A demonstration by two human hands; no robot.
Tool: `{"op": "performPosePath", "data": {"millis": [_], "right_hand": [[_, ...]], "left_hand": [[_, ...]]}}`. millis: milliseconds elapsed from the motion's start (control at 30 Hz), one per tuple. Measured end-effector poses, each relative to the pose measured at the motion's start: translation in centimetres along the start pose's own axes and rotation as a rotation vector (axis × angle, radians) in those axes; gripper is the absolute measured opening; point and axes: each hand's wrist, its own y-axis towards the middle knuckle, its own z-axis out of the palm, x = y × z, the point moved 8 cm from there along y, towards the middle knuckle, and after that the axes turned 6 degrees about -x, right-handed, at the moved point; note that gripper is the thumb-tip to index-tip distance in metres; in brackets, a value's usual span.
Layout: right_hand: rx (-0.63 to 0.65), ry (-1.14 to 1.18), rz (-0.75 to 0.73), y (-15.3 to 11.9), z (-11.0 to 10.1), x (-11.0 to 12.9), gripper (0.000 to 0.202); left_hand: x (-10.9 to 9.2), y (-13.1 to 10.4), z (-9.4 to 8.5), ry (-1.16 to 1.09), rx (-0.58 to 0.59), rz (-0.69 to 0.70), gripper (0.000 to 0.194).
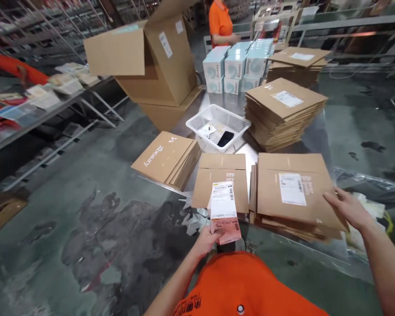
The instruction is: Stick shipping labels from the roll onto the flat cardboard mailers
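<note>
Left hand [206, 240] pinches shipping label sheet [224, 211] by near edge, sheet over near side of flat carton [221, 180] at centre of steel table [232, 102]. Right hand [346, 207] spread, fingers resting on right edge of labelled flat-carton stack [292, 193], near right. White basket [218, 127] holding black phone [225, 138] just beyond. Person in orange shirt [220, 22] at far end

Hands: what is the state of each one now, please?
Left hand: closed on a stack of labels.
Right hand: open, resting on the flat cartons.
</note>
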Motion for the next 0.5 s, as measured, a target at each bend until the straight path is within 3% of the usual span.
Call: {"op": "performPosePath", "data": {"millis": [67,133,167,300,367,433,500], "right_hand": [[-0.017,-0.142,-0.085,-0.4,0.2,1.6,0.058],[0.051,-0.060,-0.233,-1.7,2.9,7.0,0.073],[0.160,0.067,-0.301,-2.8,5.1,10.5,0.078],[0.980,0.543,-0.391,-9.6,14.6,23.2,0.077],[1.216,0.581,-0.390,-12.2,17.2,26.5,0.061],[1.212,0.545,-0.360,-12.8,19.1,27.8,0.047],[1.098,0.487,-0.361,-12.7,20.2,28.4,0.046]], "left_hand": [[-1.1,-0.4,1.5,0.049,0.100,0.046,0.042],[-2.2,-0.8,2.5,0.111,0.158,0.105,0.040],[-2.6,-1.1,2.8,0.145,0.165,0.132,0.039],[-2.0,-2.0,2.7,0.221,0.131,0.136,0.042],[-0.8,-2.4,1.5,0.197,0.098,0.105,0.045],[0.4,-2.7,-0.2,0.148,0.102,0.077,0.054],[1.2,-3.0,-1.8,0.114,0.149,0.062,0.069]]}}
